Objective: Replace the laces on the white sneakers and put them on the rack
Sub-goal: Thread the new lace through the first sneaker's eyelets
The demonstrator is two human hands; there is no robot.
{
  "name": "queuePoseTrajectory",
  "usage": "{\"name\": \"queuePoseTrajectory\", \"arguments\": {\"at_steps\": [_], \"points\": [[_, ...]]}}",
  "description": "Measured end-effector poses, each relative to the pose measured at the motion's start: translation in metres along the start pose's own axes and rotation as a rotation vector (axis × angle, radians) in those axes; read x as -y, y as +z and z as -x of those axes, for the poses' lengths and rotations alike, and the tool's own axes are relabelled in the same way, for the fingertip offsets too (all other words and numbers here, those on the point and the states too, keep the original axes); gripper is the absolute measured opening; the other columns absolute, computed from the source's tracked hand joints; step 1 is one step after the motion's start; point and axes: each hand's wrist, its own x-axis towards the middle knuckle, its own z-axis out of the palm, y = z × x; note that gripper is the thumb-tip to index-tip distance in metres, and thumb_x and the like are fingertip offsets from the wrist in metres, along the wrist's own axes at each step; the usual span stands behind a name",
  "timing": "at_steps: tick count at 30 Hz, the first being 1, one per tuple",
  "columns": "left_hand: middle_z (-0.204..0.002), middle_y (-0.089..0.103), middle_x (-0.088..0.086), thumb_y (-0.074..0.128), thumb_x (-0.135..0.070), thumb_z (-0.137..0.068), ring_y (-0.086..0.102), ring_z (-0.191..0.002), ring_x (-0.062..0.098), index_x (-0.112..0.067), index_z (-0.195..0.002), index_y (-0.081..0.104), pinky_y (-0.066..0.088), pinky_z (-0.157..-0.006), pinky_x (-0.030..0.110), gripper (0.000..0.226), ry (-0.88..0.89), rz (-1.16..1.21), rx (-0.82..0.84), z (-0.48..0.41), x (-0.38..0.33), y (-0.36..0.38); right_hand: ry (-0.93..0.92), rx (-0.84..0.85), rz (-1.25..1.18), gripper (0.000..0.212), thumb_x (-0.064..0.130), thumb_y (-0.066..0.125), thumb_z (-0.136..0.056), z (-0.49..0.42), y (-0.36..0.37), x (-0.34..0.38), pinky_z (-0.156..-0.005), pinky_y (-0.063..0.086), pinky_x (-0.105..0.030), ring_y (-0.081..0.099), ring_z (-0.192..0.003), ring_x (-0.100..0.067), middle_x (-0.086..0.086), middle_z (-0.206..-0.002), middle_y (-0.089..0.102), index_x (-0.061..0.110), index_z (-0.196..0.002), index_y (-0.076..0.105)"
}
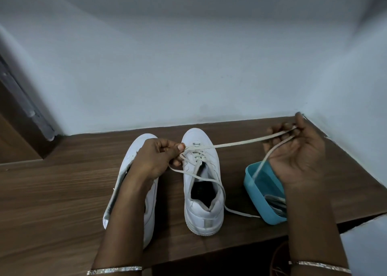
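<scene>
So both white sneakers are sitting on the wooden counter (62, 192), toes pointing at the white wall (188, 66); the laced sneaker (201, 192) is in the middle, upright, and the second sneaker (149, 194) is just to its left, mostly hidden under the forearm.

Left hand (155, 158) is up by the lowest eyelets of the laced sneaker; thumb and fingers (180, 147) are pinched together on the lace (240, 142) right where it comes out of the shoe. From there the lace runs pretty taut across to the right hand (297, 156), which is held palm-up off to the right, above the counter; its fingers (278, 129) are curled with the lace caught between them, and a loose strand drops from that hand down toward the teal box (257, 200). The other end of the lace loops slack over the shoe's opening and trails onto the counter, its tip lying just beside the box.

The teal box sits on the counter to the right of the laced sneaker, partly under the right wrist; there are more laces (274, 202) bundled inside, can't tell how many. Thin sparkly bangle (117, 269) on the left wrist, another bangle (318, 264) on the right.
</scene>
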Motion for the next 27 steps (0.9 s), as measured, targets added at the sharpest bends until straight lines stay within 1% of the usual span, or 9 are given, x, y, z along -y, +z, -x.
{"name": "queuePoseTrajectory", "arguments": {"at_steps": [5,8,10,12,14,17,19,22,27], "points": [[-0.078,0.055,0.015,0.06,-0.017,-0.099,0.052,-0.053,0.011,0.002,-0.092,0.064,0.05,-0.054,0.019,0.021,-0.054,0.168,0.09,0.002,-0.008,0.008,0.012,0.196,0.206,0.023,0.029,0.062,-0.092,-0.001,0.002,-0.011,-0.048,0.036,-0.021,0.039,-0.045,-0.006,0.007,-0.056,0.044,0.022,-0.072,0.051],[-0.072,0.053,0.008,0.057,-0.016,-0.1,0.045,-0.054,0.012,-0.002,-0.088,0.061,0.047,-0.049,0.02,0.019,-0.07,0.254,0.117,0.004,-0.012,0.015,-0.005,0.243,0.677,0.014,0.026,0.072,-0.085,0.003,0.012,-0.029,-0.042,0.03,-0.02,0.047,-0.048,-0.011,0.001,-0.064,0.057,0.021,-0.089,0.06],[-0.069,0.055,0.003,0.058,-0.018,-0.1,0.042,-0.05,0.007,-0.004,-0.086,0.061,0.04,-0.045,0.018,0.02,-0.08,0.254,0.11,0.006,-0.015,0.018,-0.033,0.293,1.075,0.024,0.027,0.078,-0.084,0.002,0.014,-0.044,-0.047,0.04,-0.022,0.06,-0.061,-0.012,-0.001,-0.081,0.072,0.023,-0.104,0.065],[-0.069,0.057,0.002,0.059,-0.021,-0.099,0.042,-0.046,0.004,-0.002,-0.091,0.064,0.036,-0.044,0.016,0.021,-0.086,0.228,0.1,0.006,-0.015,0.018,-0.068,0.424,1.426,0.033,0.041,0.084,-0.078,0.001,0.012,-0.058,-0.066,0.055,-0.028,0.068,-0.078,-0.008,0.007,-0.092,0.075,0.03,-0.107,0.071],[-0.075,0.059,0.008,0.061,-0.023,-0.098,0.044,-0.048,0.004,0.002,-0.097,0.067,0.038,-0.048,0.018,0.025,-0.072,0.202,0.1,0.005,-0.015,0.018,-0.094,0.522,1.587,0.031,0.047,0.086,-0.074,0.001,0.011,-0.067,-0.071,0.055,-0.028,0.068,-0.075,-0.003,0.013,-0.082,0.074,0.029,-0.097,0.076],[-0.07,0.058,0.003,0.063,-0.021,-0.097,0.045,-0.044,-0.001,-0.003,-0.092,0.069,0.037,-0.046,0.012,0.02,-0.021,0.148,0.098,0.007,-0.016,0.016,-0.22,0.454,1.637,0.015,0.038,0.086,-0.076,-0.002,0.012,-0.072,-0.061,0.044,-0.022,0.063,-0.06,0.0,0.014,-0.066,0.072,0.025,-0.082,0.079],[-0.065,0.053,0.003,0.065,-0.023,-0.096,0.041,-0.045,-0.001,-0.01,-0.085,0.071,0.034,-0.048,0.013,0.018,0.012,0.076,0.087,0.006,-0.015,0.013,-0.288,0.409,1.666,0.012,0.038,0.086,-0.077,-0.003,0.012,-0.07,-0.061,0.049,-0.027,0.066,-0.063,-0.003,0.013,-0.067,0.073,0.028,-0.08,0.082],[-0.071,0.056,0.023,0.072,-0.032,-0.091,0.045,-0.059,0.009,-0.017,-0.083,0.077,0.035,-0.061,0.025,0.018,0.064,-0.06,0.101,0.006,-0.013,0.005,-0.286,0.405,1.617,0.008,0.036,0.084,-0.08,-0.004,0.008,-0.065,-0.067,0.054,-0.03,0.069,-0.066,-0.007,0.009,-0.068,0.074,0.029,-0.085,0.083],[-0.06,0.054,-0.003,0.076,-0.043,-0.083,0.036,-0.044,0.002,-0.022,-0.08,0.08,0.029,-0.049,0.019,0.021,0.107,-0.268,0.16,0.01,-0.013,-0.011,-0.094,0.332,1.249,0.012,0.029,0.08,-0.084,-0.01,-0.004,-0.053,-0.098,0.055,-0.049,0.076,-0.088,-0.025,-0.004,-0.085,0.079,0.018,-0.089,0.082]]}}
